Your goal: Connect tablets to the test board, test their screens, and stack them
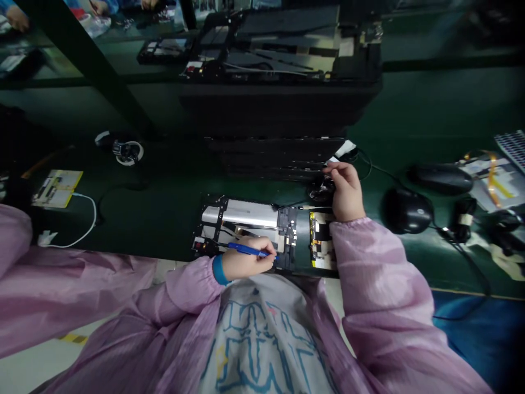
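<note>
An opened tablet (246, 219) with a silver battery and bare circuit boards lies at the near edge of the green bench. My left hand (246, 261) rests on its lower edge, closed on a blue pen-like tool (248, 250) that points right. My right hand (345, 191) is raised beyond the tablet's right end. Its fingers pinch a small white and black strip (342, 149) above a small round black object (320, 190). Both arms wear pink sleeves.
A stack of black trays (283, 104) with device parts stands just behind the tablet. Two black mice (407, 210) (441, 178) and cables lie at the right. A yellow board (57, 187) with a white cable and a tape roll (128, 150) sit at the left. Other people's hands show far back.
</note>
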Demonstrator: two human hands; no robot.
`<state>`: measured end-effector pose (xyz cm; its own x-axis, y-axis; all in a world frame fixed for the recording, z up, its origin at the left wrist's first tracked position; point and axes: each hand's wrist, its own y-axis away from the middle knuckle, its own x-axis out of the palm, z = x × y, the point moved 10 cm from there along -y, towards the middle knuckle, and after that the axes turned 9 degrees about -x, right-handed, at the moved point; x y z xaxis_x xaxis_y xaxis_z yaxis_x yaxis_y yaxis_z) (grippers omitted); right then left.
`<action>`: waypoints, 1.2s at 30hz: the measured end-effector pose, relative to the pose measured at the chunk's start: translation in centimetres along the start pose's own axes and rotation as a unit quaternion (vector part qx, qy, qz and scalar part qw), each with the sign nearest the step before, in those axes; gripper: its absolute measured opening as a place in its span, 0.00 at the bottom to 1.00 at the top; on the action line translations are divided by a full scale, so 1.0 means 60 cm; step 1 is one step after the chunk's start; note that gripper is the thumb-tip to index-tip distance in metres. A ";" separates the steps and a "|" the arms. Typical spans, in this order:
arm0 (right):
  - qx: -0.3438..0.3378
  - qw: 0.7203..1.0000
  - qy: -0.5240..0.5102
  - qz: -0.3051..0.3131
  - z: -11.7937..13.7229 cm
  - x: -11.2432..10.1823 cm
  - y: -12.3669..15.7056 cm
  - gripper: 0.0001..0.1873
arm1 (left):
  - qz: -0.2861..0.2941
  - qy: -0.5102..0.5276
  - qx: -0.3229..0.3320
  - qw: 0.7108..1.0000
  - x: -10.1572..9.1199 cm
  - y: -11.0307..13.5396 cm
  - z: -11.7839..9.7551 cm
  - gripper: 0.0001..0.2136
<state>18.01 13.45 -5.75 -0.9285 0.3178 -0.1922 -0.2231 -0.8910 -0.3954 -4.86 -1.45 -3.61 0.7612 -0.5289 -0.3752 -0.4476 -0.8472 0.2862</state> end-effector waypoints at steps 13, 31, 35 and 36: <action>-0.118 0.956 0.176 0.203 0.193 0.033 0.212 0.05 | -0.007 0.143 -0.023 0.990 -0.071 0.041 0.000 0.05; -0.149 0.947 0.231 0.169 0.173 0.037 0.248 0.08 | -0.046 0.065 0.049 0.996 -0.038 0.008 -0.023 0.05; -0.150 0.939 0.257 0.175 0.170 0.043 0.248 0.09 | -0.044 0.062 0.029 0.997 -0.049 0.017 -0.023 0.03; -0.148 0.937 0.260 0.179 0.169 0.045 0.248 0.09 | -0.022 0.045 0.021 0.999 -0.038 0.016 -0.022 0.01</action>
<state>9.19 -2.24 -3.05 -0.6415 0.2000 -0.7406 0.2383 -0.8657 -0.4402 -6.42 -0.96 -1.31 0.8190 -0.4860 -0.3050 -0.4305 -0.8719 0.2332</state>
